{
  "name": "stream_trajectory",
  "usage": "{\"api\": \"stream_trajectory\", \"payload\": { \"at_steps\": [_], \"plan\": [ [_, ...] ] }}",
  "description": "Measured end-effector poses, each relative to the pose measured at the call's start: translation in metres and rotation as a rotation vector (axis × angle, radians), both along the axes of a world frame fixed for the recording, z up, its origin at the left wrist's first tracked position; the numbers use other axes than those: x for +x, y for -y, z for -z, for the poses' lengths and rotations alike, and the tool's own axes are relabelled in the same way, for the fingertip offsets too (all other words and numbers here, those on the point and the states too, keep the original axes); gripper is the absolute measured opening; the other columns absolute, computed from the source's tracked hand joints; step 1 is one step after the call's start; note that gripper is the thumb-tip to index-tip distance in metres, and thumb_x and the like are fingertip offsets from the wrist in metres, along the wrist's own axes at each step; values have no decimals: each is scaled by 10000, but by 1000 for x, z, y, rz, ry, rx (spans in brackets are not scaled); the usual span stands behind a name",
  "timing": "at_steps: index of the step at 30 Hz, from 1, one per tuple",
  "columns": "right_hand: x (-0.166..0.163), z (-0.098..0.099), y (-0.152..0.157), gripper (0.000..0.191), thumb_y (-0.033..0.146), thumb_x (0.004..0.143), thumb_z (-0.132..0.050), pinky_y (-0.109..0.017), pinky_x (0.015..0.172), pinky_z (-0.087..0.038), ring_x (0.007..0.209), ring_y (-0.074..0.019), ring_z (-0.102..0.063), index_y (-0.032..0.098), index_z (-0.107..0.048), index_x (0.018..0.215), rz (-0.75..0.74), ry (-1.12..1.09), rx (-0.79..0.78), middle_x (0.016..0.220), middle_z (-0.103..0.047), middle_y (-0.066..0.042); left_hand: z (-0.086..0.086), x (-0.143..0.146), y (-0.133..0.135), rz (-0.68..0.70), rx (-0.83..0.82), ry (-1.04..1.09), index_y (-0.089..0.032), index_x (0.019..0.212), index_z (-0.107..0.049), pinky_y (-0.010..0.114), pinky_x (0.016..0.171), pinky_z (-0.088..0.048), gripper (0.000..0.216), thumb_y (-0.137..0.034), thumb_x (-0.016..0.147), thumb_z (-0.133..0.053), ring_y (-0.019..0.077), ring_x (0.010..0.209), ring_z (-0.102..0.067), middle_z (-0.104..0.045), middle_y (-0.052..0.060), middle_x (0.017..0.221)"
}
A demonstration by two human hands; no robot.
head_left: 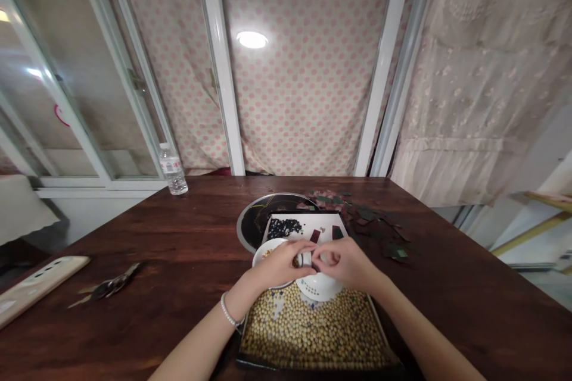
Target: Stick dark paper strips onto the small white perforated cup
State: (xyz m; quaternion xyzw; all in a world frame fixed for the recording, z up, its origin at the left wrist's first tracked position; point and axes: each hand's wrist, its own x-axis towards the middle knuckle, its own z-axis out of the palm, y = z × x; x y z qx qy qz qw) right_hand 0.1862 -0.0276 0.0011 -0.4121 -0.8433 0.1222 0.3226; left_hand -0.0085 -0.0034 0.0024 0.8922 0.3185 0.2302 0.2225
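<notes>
A shallow tray [378, 324] on the dark wooden table holds a thick layer of yellow beans [313, 333] and a small pile of black beans [284, 227] at its far end. Two white bowls stand at the tray: one [263, 250] on the left, one [319, 289] under my hands. My left hand [281, 263] and my right hand [344, 265] meet above the bowls, fingers pinched together around something small that I cannot make out. A bead bracelet [229, 311] circles my left wrist.
A round dark plate [250, 220] lies behind the tray. Dark green paper scraps [379, 229] are scattered at the right. A water bottle [172, 169] stands at the far left edge. A phone [38, 283] and keys [109, 287] lie at the left.
</notes>
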Motion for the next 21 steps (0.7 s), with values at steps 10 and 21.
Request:
{"api": "stream_trajectory", "payload": {
  "at_steps": [10, 21],
  "plan": [
    [8, 20, -25, 84, 167, 665, -585, -202, 456, -261, 458, -84, -380, 167, -668, 675, 73, -173, -246, 473, -448, 58, -2, 2, 0, 28, -3, -7, -199, 1200, -526, 384, 956, -431, 450, -277, 780, -669, 245, 1123, -562, -597, 93, 1224],
    [11, 18, -22, 89, 158, 633, -607, -211, 430, -211, 423, -71, -327, 144, -695, 643, 33, -264, -358, 423, -403, 65, 2, 2, -3, 30, -22, 20, -210, 1192, -531, 400, 950, -451, 447, -325, 784, -676, 246, 1107, -578, -599, 94, 1219]
  ]
}}
